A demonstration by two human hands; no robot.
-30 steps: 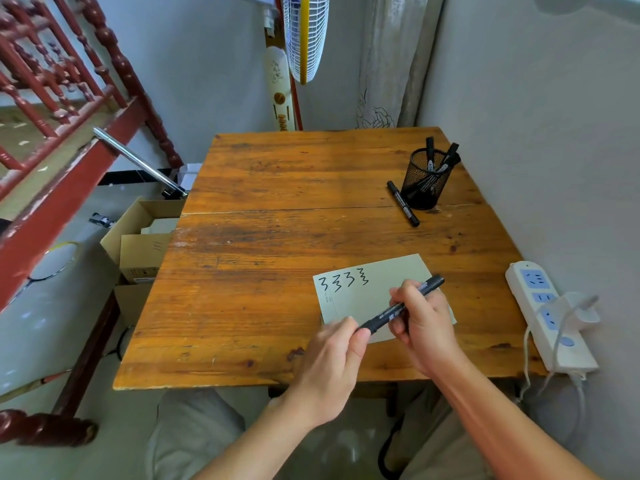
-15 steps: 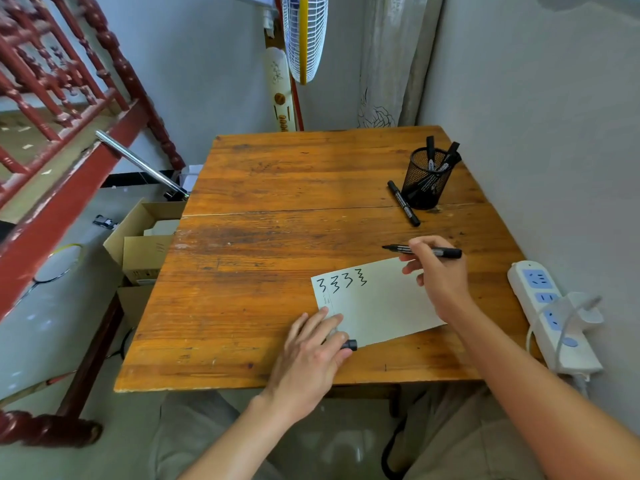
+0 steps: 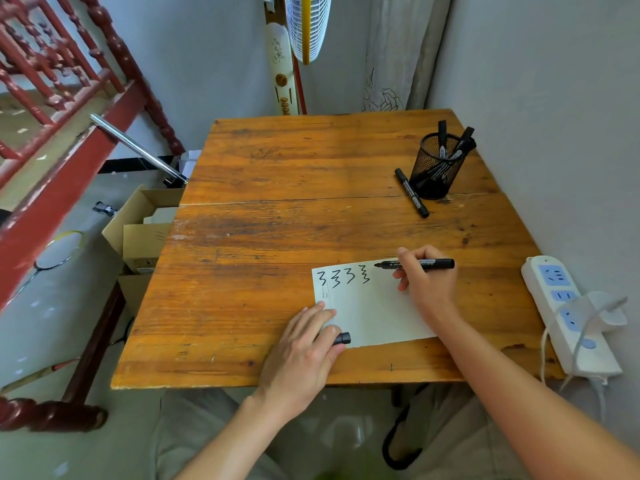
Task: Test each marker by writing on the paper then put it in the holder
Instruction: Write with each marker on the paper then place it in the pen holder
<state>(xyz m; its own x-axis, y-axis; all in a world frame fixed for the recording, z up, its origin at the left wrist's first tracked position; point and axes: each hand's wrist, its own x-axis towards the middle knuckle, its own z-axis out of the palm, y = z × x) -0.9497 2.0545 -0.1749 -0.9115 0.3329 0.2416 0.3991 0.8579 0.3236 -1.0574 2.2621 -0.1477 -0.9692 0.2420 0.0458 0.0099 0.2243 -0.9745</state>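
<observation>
Hard to make out: most of the black cap is hidden, w/ only its end poking out btwn the thumb & forefinger of the left hand, which pinches it. That hand's other fingers lie fairly straight over the near left corner of the paper, covering it. The right hand grips a black marker, its fingers curled round the middle so only the tip end & tail end show. Print on the barrel is too small to read, as is the small print in the paper's left margin. The marker lies nearly level, tip pointing left at the paper's far edge, just right of four black squiggles; can't tell if the tip touches the sheet. The paper sits on the near right part of the wooden counter, btwn the two hands. Well apart, at the far right corner, stands a black mesh holder w/ several markers leaning inside, lower parts dim behind the mesh. A loose marker lies just left of the holder. A white power strip lies along the right edge, its cord cut off below.
</observation>
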